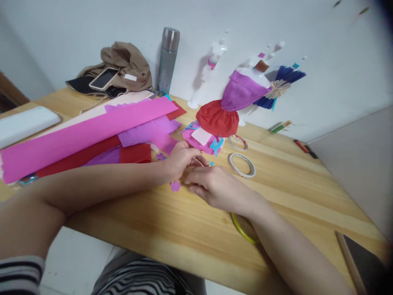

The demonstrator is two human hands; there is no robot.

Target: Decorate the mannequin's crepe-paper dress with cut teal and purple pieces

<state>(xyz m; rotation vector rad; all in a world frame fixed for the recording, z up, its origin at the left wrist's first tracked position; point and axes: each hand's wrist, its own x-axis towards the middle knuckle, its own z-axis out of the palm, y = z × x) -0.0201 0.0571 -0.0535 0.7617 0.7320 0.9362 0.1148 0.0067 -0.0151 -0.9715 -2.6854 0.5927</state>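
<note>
Yellow ring (242,233) on the table (147,217), partly under the right forearm. Purple flower (175,186) flat on the table, just beside the fingertips. Right hand (211,184) and left hand (181,159) close together — fingers of both bent, nearly closed; whether they grip anything cannot be told. Beyond them, white tape (242,165) lies near the red skirt (217,119) — flask (168,61) upright by the wall.

Place: craft corner; home or studio, cannot tell
Worktop: wooden table (307,196) against white wall (123,24)
Craft signs: crepe paper (92,133), 9 o'clock; flower cutout (175,186), 7 o'clock; dressed mannequin (244,91), 1 o'clock; tape roll (252,170), 3 o'clock
</note>
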